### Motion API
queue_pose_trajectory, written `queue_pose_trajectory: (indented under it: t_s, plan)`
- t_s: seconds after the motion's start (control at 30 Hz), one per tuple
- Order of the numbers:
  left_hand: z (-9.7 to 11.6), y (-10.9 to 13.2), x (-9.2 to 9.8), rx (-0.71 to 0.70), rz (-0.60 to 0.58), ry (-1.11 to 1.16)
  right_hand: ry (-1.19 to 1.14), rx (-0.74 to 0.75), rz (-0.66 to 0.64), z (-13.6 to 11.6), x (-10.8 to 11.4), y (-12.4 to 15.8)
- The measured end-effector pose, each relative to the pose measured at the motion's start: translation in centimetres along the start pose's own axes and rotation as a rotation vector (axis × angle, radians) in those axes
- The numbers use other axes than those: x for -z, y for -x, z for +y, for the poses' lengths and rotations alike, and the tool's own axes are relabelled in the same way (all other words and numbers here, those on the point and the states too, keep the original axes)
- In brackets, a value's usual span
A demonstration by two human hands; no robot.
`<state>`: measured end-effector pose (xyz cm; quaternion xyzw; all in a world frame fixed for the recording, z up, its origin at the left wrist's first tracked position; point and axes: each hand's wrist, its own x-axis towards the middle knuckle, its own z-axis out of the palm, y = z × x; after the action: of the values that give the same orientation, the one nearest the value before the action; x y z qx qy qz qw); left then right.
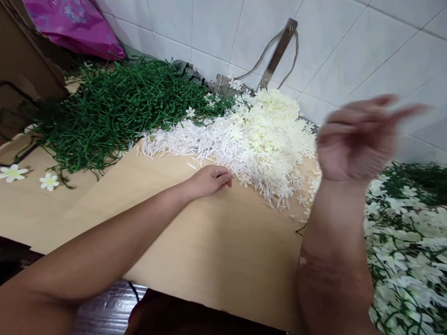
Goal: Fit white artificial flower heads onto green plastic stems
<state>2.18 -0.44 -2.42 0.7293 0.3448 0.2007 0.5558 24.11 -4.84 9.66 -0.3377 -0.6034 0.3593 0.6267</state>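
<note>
My left hand [211,181] rests low over the cardboard sheet [206,255], at the near edge of a pile of thin white sticks [198,140]. Its fingers are curled together, and whatever they may hold is hidden. My right hand [356,138] is raised at the right, blurred by motion, with fingers stretched apart and nothing visible in it. Between the hands and farther back lies a heap of pale yellow-white artificial flower heads [272,130], partly on top of the sticks.
Green plastic stems [138,101] are heaped at the back left, with two loose flowers [12,173] nearer. Assembled white flowers on stems [407,257] fill the right side. Behind are a tiled wall [213,30], a metal bracket [281,52] and a pink bag [70,20]; a cardboard box [22,58] stands left.
</note>
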Motion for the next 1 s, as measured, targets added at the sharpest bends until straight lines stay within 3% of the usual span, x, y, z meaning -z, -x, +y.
queue_pose_trajectory:
  t_s: [0.03, 0.1, 0.27, 0.37, 0.47, 0.63, 0.83, 1.0]
  plan:
    - [-0.2, -0.1, -0.1, -0.003, 0.002, -0.012, -0.045, -0.048, 0.066, 1.5, -1.4, -0.9]
    - [-0.5, -0.3, -0.2, -0.017, 0.007, -0.032, 0.125, -0.199, -0.002, 4.8, -4.6, -2.7]
    - [-0.9, -0.3, 0.0, -0.043, 0.022, -0.078, 1.202, -0.129, -0.246, 12.8, -10.9, -6.0]
    - [-0.9, -0.2, 0.2, -0.057, 0.002, -0.096, 1.478, -0.141, -0.323, 14.9, -11.9, -7.2]
    - [-1.0, -0.1, 0.3, -0.043, -0.032, -0.072, 1.443, -0.117, -0.294, 14.7, -11.1, -8.0]
    - [-0.8, -0.2, 0.3, -0.009, 0.03, 0.206, 1.223, 0.027, -0.125, 11.1, -8.9, -6.7]
    - [-0.5, -0.4, 1.2, -0.044, 0.252, 0.681, 0.979, 0.054, -0.26, 8.3, -7.7, -0.8]
    - [0.0, -0.5, 1.6, -0.065, 0.426, 0.629, 0.847, -0.006, -0.275, 9.0, -7.5, 2.4]
